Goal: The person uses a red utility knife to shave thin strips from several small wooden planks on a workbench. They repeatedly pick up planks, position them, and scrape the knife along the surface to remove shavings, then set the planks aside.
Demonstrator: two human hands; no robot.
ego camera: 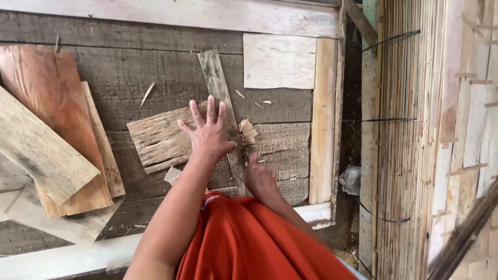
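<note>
1. Looking down through the head camera, I see my left hand (207, 132) spread flat, fingers apart, pressing on a rough wide piece of bark-like wood (158, 140) and on the narrow grey strip (222, 106) that crosses it.
2. My right hand (259, 176) sits just below and right of the left one, at the lower part of the narrow strip. Its fingers curl in; I cannot tell whether they grip anything.
3. My two hands are near each other but not touching.
4. The narrow strip runs tilted from upper left to lower right over the wide piece, both lying on the dark plank worktop (129, 67).
5. A small torn chip of wood (247, 130) lies just right of the strip.
6. To the left, a reddish board (49, 98) and a pale grey board (36, 148) lie stacked at angles.
7. An orange garment (254, 238) covers my lap at the bottom.
8. At the right stands a wall of thin vertical reeds (407, 129).
</note>
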